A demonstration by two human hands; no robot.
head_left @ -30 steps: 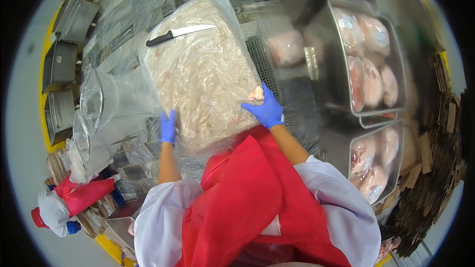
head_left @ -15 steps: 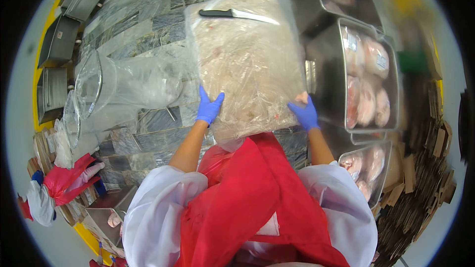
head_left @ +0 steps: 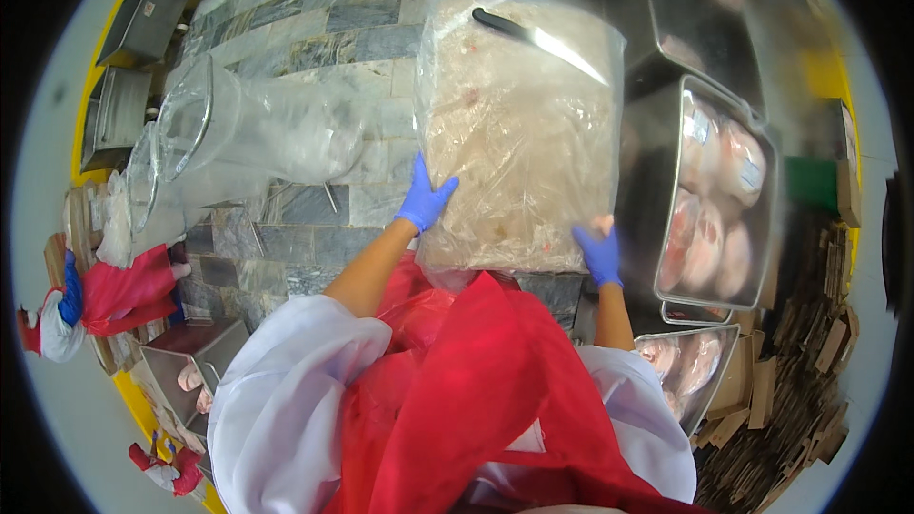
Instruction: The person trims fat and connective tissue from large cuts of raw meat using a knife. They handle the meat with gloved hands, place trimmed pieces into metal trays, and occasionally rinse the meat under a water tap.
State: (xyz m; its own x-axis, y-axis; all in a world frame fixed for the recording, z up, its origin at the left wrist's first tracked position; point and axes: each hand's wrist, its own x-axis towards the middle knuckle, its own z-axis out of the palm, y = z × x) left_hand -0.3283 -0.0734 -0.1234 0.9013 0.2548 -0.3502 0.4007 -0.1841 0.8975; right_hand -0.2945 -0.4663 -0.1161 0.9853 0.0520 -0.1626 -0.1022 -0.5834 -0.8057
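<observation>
Shifted rightward, the large clear plastic-wrapped block of pale meat (head_left: 519, 128), clamped between left hand (head_left: 424, 198) and right hand (head_left: 599, 252), could tip, sliding the black-handled knife (head_left: 538, 36) off.

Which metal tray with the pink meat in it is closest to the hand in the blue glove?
The big steel tray right beside the right hand, just past the wrapped block. The other meat tray sits lower, beside the forearm.
</observation>
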